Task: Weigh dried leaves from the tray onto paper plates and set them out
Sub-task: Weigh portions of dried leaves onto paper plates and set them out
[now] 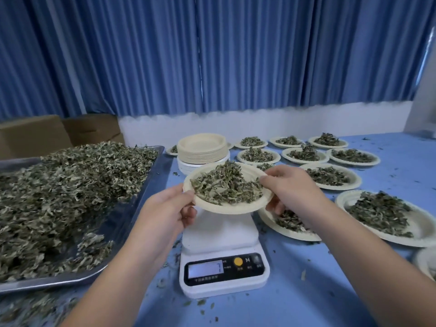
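Fingers [185, 195]: paper plate [236, 207] gripped at rims by left hand [165, 215], right hand [291, 188].
Load: dried leaves [226, 185] heaped.
Scale [221, 237]: beneath, frame centre.

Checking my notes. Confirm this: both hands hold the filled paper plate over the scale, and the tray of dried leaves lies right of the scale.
Wrong side: the head view shows the tray of dried leaves left of the scale, not right. The left hand and right hand do hold the filled paper plate over it.
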A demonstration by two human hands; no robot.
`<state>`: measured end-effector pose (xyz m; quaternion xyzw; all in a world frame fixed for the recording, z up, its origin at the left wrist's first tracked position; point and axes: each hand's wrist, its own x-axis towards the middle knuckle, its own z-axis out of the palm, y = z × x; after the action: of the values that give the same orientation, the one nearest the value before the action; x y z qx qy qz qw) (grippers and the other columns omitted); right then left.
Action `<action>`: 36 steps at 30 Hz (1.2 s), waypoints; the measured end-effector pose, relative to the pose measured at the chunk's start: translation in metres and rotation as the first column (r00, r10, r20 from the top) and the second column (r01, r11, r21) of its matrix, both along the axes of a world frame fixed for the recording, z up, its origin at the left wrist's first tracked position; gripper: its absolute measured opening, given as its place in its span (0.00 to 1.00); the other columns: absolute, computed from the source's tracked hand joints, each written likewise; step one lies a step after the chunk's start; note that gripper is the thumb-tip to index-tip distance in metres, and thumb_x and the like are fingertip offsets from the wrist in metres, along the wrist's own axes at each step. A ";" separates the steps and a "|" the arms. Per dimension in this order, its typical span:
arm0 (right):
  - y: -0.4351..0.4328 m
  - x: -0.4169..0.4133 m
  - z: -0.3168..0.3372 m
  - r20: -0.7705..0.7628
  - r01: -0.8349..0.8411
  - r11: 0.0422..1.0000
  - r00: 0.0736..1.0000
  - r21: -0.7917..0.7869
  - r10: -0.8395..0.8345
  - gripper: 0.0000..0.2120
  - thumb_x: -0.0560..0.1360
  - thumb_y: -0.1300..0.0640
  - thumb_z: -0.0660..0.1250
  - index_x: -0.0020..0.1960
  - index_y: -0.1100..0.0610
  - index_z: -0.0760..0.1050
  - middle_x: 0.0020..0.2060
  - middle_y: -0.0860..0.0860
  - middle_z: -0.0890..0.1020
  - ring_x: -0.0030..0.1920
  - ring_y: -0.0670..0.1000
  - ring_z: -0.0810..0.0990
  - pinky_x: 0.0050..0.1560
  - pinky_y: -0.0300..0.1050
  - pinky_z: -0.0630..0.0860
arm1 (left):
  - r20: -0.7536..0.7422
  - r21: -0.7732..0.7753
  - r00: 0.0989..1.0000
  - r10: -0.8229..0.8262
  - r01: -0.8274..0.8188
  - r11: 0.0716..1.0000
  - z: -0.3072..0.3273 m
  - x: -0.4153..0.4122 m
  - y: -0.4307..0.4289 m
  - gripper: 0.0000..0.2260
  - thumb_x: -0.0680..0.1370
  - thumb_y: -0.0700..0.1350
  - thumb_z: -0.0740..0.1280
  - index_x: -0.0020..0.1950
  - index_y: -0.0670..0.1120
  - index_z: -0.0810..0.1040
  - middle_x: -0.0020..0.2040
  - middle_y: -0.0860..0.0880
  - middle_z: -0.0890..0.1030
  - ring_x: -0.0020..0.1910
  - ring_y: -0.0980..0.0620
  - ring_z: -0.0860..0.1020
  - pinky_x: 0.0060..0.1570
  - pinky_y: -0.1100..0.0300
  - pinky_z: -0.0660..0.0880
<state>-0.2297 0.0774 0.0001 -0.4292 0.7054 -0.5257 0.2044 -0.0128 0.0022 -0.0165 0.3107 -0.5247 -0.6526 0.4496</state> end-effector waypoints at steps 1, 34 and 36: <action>0.002 -0.001 0.001 0.027 0.005 1.000 1.000 -0.014 -0.005 0.07 0.76 0.56 0.65 0.54 0.56 0.75 0.26 0.57 0.82 0.25 0.57 0.78 0.26 0.46 0.74 | -0.033 -0.001 0.999 -0.002 0.002 1.000 0.002 -0.005 0.004 0.09 0.80 0.37 0.64 0.49 0.42 0.84 0.36 0.45 0.73 0.28 0.55 0.72 0.30 0.64 0.74; 0.139 -0.305 -0.006 0.136 0.641 0.653 0.664 0.402 -0.735 0.09 0.79 0.66 0.56 0.41 0.65 0.69 0.31 0.58 0.75 0.13 0.50 0.70 0.15 0.35 0.68 | -0.029 -0.094 0.998 0.055 -0.057 0.994 -0.012 -0.184 0.070 0.12 0.80 0.41 0.62 0.47 0.56 0.81 0.29 0.58 0.76 0.26 0.58 0.72 0.33 0.60 0.69; 0.135 -0.308 -0.013 0.128 0.639 0.643 0.660 0.424 -0.740 0.10 0.80 0.66 0.56 0.41 0.64 0.68 0.31 0.57 0.74 0.12 0.50 0.69 0.14 0.35 0.68 | -0.015 -0.092 0.998 0.053 -0.054 0.994 -0.012 -0.185 0.069 0.12 0.79 0.41 0.62 0.48 0.56 0.80 0.29 0.59 0.76 0.26 0.58 0.72 0.33 0.61 0.69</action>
<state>-0.5376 0.2124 -0.0128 0.0006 0.8577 -0.4893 0.1580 -0.1982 0.0710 -0.0285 0.2995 -0.5431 -0.6172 0.4841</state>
